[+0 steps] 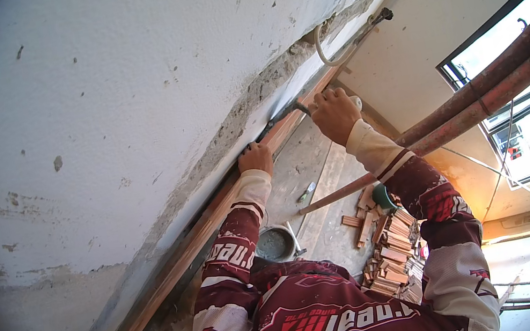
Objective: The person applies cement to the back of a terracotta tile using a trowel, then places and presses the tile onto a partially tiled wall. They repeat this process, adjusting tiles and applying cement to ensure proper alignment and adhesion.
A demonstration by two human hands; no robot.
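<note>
In the head view, the left hand is pressing flat against a long wooden batten, fingers spread on its upper edge a little left of the frame's centre. The batten is running diagonally from the lower left up toward the centre, lying along the rough seam where the pale plastered wall is meeting a grey slab. Just right of centre, the right hand is closing tightly around the handle of a dark metal tool, whose head is touching the batten's upper end. Lower in the frame, a grey bucket is sitting near a heap of wood offcuts. Rusty pipes are crossing the right side beside a window.
</note>
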